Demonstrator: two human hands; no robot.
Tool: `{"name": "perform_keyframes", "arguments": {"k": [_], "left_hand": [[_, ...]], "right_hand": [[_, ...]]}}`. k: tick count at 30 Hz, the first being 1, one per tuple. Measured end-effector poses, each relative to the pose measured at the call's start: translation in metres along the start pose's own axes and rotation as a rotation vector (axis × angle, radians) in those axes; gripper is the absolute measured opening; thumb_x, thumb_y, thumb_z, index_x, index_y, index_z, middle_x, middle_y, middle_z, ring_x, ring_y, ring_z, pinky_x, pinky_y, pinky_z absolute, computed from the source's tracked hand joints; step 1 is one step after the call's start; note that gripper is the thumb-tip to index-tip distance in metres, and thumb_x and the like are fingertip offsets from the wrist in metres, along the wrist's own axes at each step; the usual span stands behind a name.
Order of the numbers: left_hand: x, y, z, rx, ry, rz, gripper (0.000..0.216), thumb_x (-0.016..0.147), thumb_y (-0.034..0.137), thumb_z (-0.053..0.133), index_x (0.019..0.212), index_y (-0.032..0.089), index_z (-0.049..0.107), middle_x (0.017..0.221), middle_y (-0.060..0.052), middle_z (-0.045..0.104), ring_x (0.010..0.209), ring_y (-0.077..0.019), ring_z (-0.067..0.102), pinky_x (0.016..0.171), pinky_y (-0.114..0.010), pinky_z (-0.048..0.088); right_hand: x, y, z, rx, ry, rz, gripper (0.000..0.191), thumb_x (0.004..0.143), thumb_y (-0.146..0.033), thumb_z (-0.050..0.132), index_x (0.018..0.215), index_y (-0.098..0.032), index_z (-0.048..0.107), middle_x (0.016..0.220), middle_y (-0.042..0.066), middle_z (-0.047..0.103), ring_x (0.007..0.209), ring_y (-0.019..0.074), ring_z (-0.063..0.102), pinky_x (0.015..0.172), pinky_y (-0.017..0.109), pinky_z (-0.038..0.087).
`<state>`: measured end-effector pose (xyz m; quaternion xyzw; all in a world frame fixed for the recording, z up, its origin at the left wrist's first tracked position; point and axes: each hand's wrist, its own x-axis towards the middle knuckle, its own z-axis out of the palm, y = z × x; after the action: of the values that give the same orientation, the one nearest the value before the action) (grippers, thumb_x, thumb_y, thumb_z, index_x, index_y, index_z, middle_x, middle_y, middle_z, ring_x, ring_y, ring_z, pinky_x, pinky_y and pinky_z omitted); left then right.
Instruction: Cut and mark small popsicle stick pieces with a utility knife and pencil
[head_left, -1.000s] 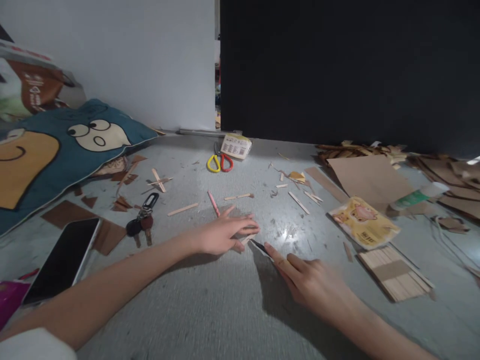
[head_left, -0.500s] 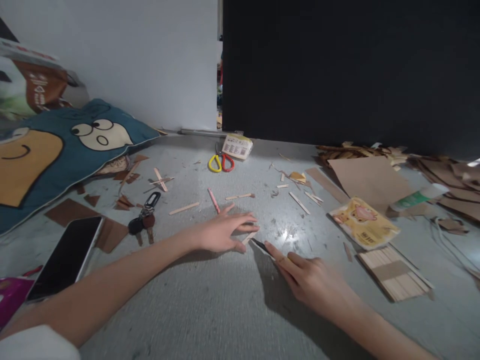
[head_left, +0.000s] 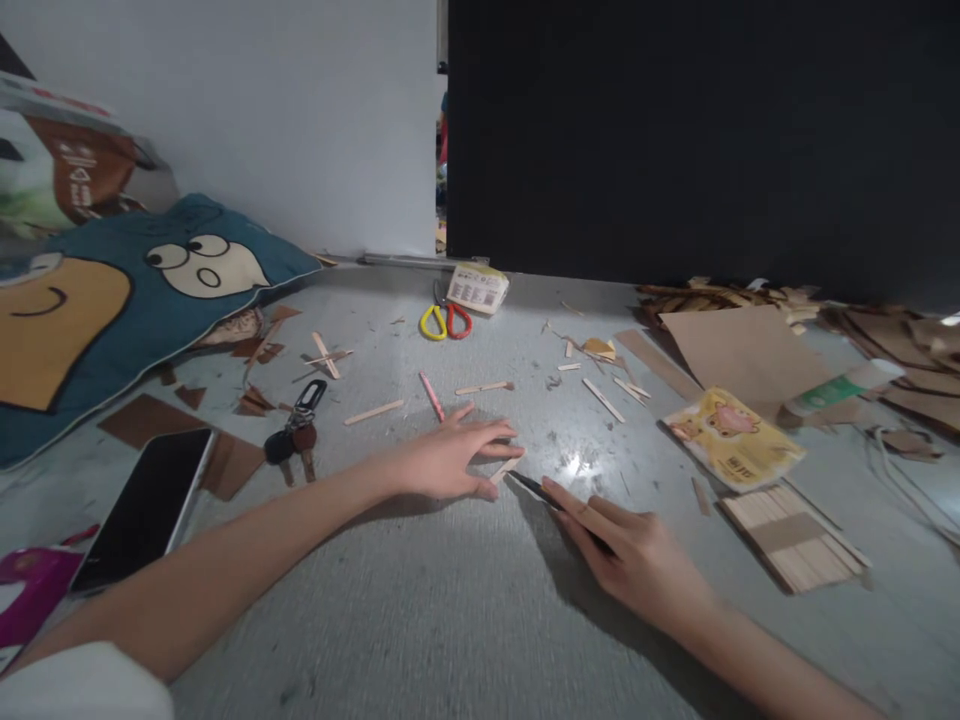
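Observation:
Between the thumb and fingers of my left hand, a short piece of wooden craft stick is held against the grey tabletop. The hand hides part of it. My right hand grips a slim black pointed tool, its index finger stretched along the top; whether it is a knife or a pen I cannot tell. The tool's tip meets or nearly meets the edge of the stick piece. Just beyond my left hand lie a pink patterned stick and a craft stick with a dark end.
Red-and-yellow-handled scissors lie at the back beside a small packet. To the right are a yellow packet, a banded bundle of craft sticks and a glue stick. Keys, a phone and a cushion occupy the left.
The black tool has tilted slightly and its tip sits a little farther right, along with the right hand. My left hand keeps its place on the stick piece. The whole view has shifted slightly.

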<state>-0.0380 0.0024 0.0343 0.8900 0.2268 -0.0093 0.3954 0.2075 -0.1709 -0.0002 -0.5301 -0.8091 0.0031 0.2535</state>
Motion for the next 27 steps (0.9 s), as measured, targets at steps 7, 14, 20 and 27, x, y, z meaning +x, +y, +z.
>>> {"name": "perform_keyframes", "arguments": {"k": [7, 14, 20, 27], "left_hand": [[0.0007, -0.0042, 0.0035, -0.018, 0.031, -0.011, 0.082, 0.089, 0.051, 0.079, 0.162, 0.033, 0.045, 0.161, -0.004, 0.055, 0.166, -0.0327, 0.014, 0.133, -0.058, 0.004], [0.0015, -0.0054, 0.0048, -0.008, 0.061, 0.035, 0.083, 0.089, 0.047, 0.079, 0.162, 0.034, 0.043, 0.155, -0.003, 0.061, 0.166, -0.0314, 0.016, 0.133, -0.060, 0.006], [0.0025, -0.0056, 0.0056, 0.033, 0.066, 0.046, 0.077, 0.089, 0.051, 0.079, 0.159, 0.037, 0.048, 0.157, -0.002, 0.059, 0.164, -0.0325, 0.024, 0.132, -0.059, 0.009], [0.0025, -0.0038, 0.0035, 0.011, 0.034, 0.024, 0.075, 0.090, 0.051, 0.078, 0.158, 0.036, 0.051, 0.162, -0.003, 0.054, 0.165, -0.0318, 0.020, 0.133, -0.056, 0.006]], "right_hand": [[0.0071, -0.0034, -0.0086, 0.240, 0.014, 0.091, 0.040, 0.111, -0.028, 0.047, 0.144, -0.018, 0.067, 0.068, -0.001, 0.068, 0.051, 0.0096, 0.059, 0.054, 0.019, 0.051], [0.0038, -0.0017, -0.0061, 0.212, 0.059, 0.071, 0.041, 0.110, -0.024, 0.049, 0.148, -0.017, 0.064, 0.069, 0.000, 0.067, 0.051, 0.0101, 0.059, 0.054, 0.019, 0.050], [0.0043, -0.0007, -0.0042, 0.101, -0.015, 0.026, 0.042, 0.112, -0.026, 0.045, 0.149, -0.016, 0.063, 0.070, 0.001, 0.068, 0.050, 0.0109, 0.059, 0.053, 0.021, 0.050], [0.0028, -0.0005, -0.0032, 0.060, -0.033, 0.024, 0.044, 0.114, -0.029, 0.043, 0.152, -0.014, 0.060, 0.070, 0.002, 0.068, 0.051, 0.0112, 0.062, 0.054, 0.021, 0.050]]}}
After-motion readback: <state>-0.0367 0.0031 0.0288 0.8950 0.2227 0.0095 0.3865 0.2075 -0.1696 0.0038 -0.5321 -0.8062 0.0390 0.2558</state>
